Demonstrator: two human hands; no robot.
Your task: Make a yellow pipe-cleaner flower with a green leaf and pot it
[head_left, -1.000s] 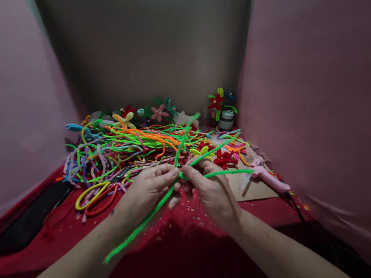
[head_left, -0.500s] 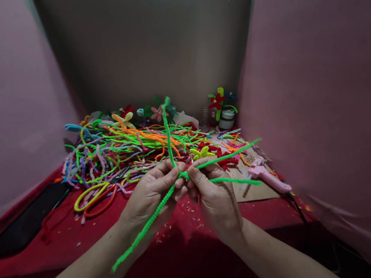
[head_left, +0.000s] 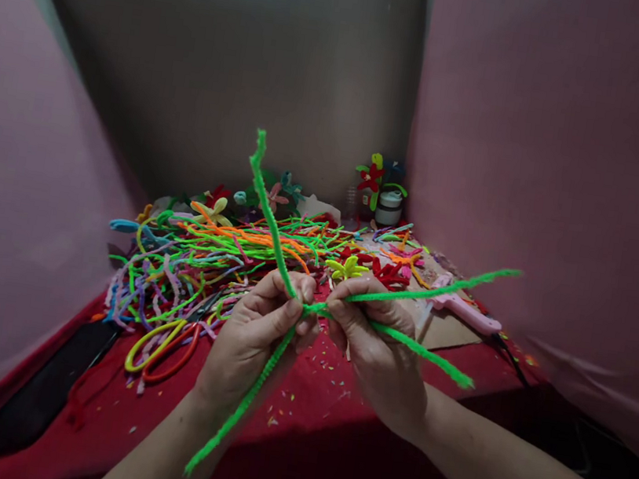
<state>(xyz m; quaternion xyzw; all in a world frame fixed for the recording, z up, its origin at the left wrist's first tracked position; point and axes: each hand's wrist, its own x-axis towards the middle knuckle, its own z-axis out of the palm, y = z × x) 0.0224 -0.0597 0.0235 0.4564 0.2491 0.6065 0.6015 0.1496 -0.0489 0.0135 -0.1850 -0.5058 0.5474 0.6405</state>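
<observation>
Spanning open space, green pipe cleaners (head_left: pixel 317 309)

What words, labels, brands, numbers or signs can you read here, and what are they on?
No readable text anywhere.
Small reddish patch beside the white-lidded container: maybe a label, too small to read.
Pink glue gun: no marking I can make out.
Green pipe cleaners in the person's grasp: no print visible.
</observation>
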